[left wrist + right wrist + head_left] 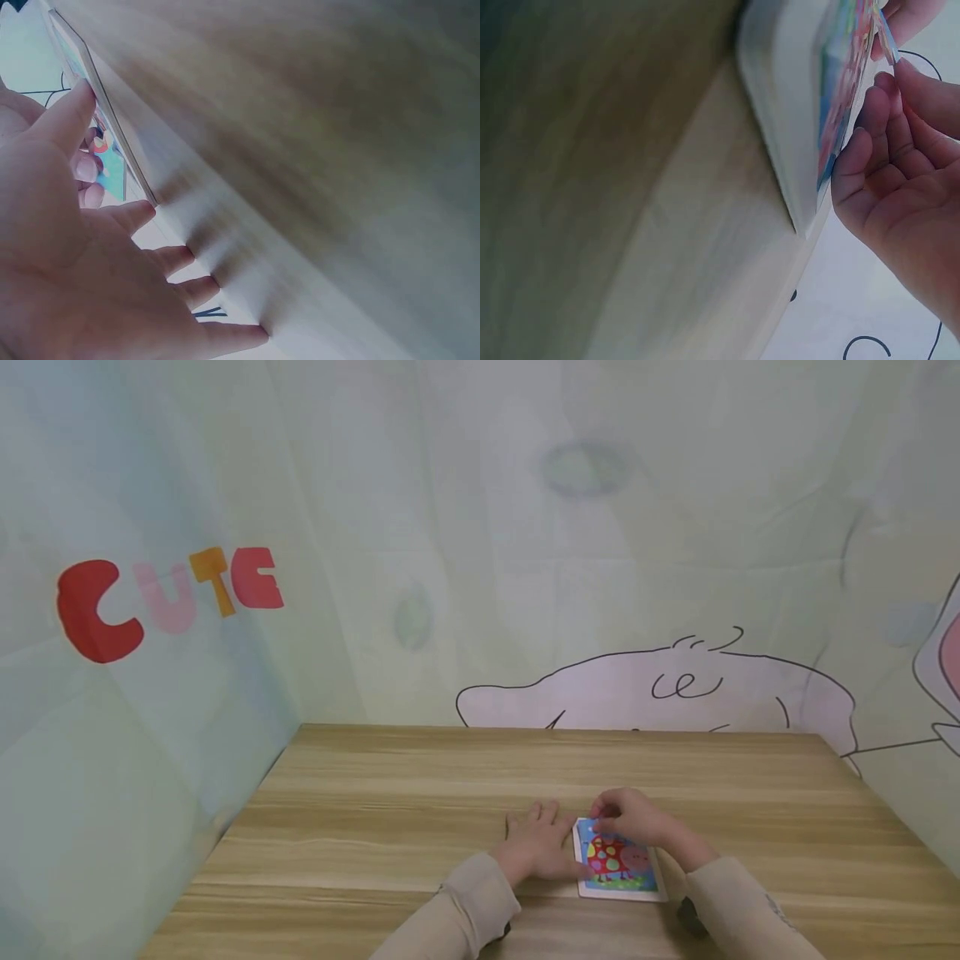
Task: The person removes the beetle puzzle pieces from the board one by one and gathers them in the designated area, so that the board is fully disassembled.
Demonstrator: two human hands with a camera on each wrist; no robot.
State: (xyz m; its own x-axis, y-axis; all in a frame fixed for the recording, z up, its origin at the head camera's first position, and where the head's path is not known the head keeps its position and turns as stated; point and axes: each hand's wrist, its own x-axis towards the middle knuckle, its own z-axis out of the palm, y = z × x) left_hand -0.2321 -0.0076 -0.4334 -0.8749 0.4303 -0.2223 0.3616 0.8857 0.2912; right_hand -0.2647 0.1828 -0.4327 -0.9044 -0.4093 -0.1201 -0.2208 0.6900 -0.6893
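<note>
A flat, white-bordered picture board (622, 883) lies on the table, showing a red spotted ladybug with a pink face on blue and green. My left hand (538, 845) rests at its left side, fingers spread, fingertips down on the wood and thumb over the board's left edge. In the left wrist view that hand (82, 247) has its fingers straight. My right hand (633, 820) is over the board's far edge. Seen from the right wrist, a thin printed piece (886, 36) stands tilted up from the picture, pinched at the thumb tip; the other fingers curl beside the board.
The wood-grain table (390, 793) runs back to a pale fabric backdrop (450, 527) printed with a cartoon animal and the word CUTE. A dark object (692, 917) shows by the right sleeve (738, 902), close to the board's near right corner.
</note>
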